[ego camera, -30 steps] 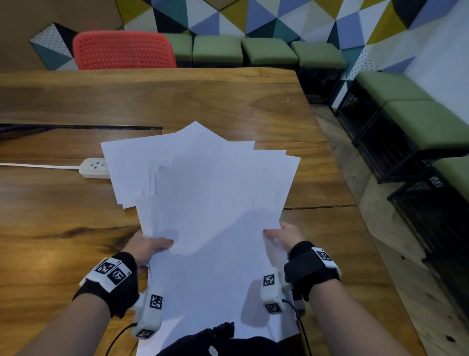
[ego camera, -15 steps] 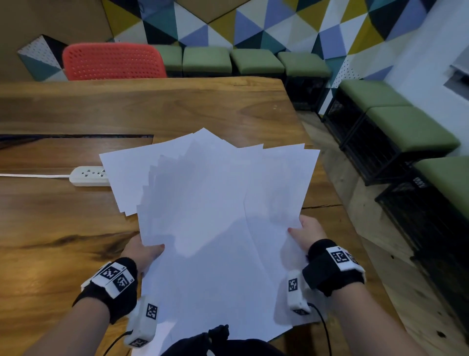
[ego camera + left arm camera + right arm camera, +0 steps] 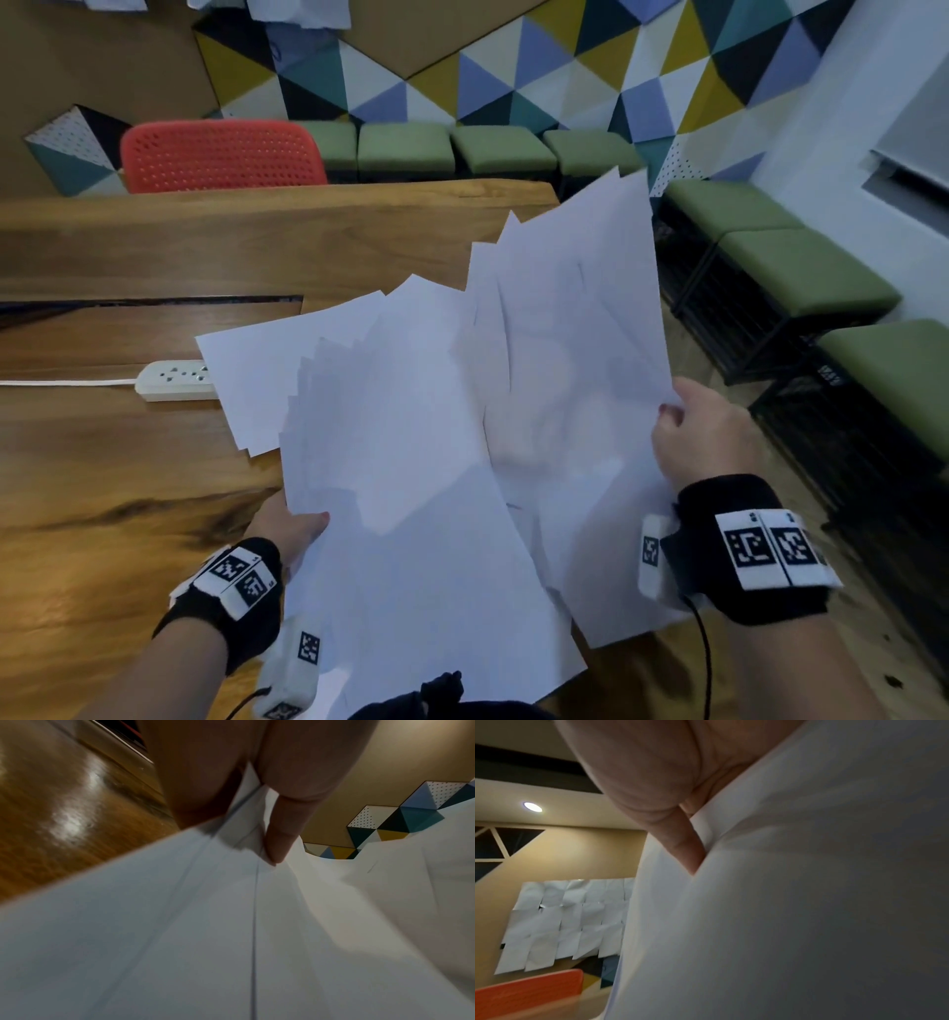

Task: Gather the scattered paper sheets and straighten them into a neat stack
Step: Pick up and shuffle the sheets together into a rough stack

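Note:
A fanned bundle of white paper sheets (image 3: pixel 411 462) is held up over the wooden table (image 3: pixel 102 514). My left hand (image 3: pixel 292 529) pinches the bundle's lower left edge, thumb on top; the left wrist view shows the thumb (image 3: pixel 280 833) pressed on the paper sheets (image 3: pixel 180 923). My right hand (image 3: pixel 703 437) grips the right edge of several sheets lifted and tilted toward the table's far right corner. In the right wrist view a finger (image 3: pixel 680 841) lies against the paper sheets (image 3: pixel 782 902). The sheets sit askew, corners sticking out at the top and left.
A white power strip (image 3: pixel 174 380) with its cord lies on the table left of the papers. A red chair (image 3: pixel 221 157) stands behind the table's far edge. Green stools (image 3: pixel 796 277) line the wall and right side. The table's right edge runs beside my right hand.
My right hand has moved right and upward, lifting and spreading the right part of the bundle away from the rest. My left hand keeps its hold at the lower left.

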Demonstrator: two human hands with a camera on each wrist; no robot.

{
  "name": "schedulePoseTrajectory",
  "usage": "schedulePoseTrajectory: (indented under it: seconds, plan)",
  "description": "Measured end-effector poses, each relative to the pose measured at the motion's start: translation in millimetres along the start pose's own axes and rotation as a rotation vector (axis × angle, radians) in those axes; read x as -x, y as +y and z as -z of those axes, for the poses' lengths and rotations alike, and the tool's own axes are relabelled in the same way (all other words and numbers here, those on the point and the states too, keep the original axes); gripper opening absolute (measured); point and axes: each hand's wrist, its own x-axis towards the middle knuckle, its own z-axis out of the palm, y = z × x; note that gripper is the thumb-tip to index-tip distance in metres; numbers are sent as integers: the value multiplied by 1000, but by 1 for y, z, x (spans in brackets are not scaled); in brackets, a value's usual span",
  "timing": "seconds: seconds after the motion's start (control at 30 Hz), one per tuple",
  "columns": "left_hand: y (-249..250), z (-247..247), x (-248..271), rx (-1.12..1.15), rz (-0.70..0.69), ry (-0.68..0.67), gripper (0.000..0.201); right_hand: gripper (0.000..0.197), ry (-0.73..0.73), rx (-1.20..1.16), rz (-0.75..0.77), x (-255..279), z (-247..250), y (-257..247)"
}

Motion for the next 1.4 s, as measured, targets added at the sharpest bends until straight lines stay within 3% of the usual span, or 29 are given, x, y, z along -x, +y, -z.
schedulePoseTrajectory:
  seconds: [0.43,0.57,0.83,1.0,1.17,1.27,1.4]
  plan:
    - [-8,4,-11,77,-27,-36,43,10,313,-236,105,2,39,-23]
    - [-15,5,-20,87,-10,-34,43,20,316,-327,108,3,39,-23]
    - [-21,9,-36,148,67,24,47,14,326,-552,101,2,36,-25]
    - [-25,10,-41,167,102,46,49,13,291,-715,-16,13,-5,-17]
    - [-34,14,-43,186,123,69,48,16,349,-853,-110,15,-21,-9]
    - [-31,15,-40,181,113,67,44,37,200,-942,-226,19,-40,-9]
    - [-34,20,-43,190,101,17,45,25,-148,-892,-308,37,-82,2]
